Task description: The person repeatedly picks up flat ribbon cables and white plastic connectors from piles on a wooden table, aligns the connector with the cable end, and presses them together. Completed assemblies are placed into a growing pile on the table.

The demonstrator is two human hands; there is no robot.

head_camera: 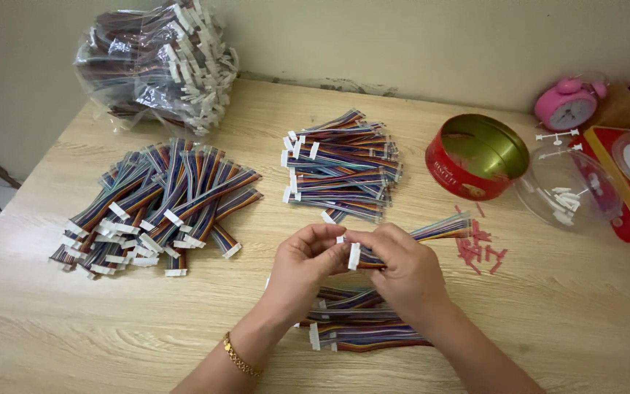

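Observation:
My right hand (406,273) grips a short rainbow ribbon cable (442,228) near its white connector (354,256); the cable's far end sticks out to the right. My left hand (302,264), with a gold bracelet on its wrist, pinches a tiny white piece (340,238) right at that connector. Both hands hover over a small pile of similar cables (359,328) lying on the wooden table (534,321).
A fanned heap of cables (158,208) lies at left, a stacked heap (340,168) at centre back, a clear bag of cables (162,66) at back left. At right are a red round tin (475,157), a clear dome (566,191), red bits (479,252), a pink alarm clock (566,103).

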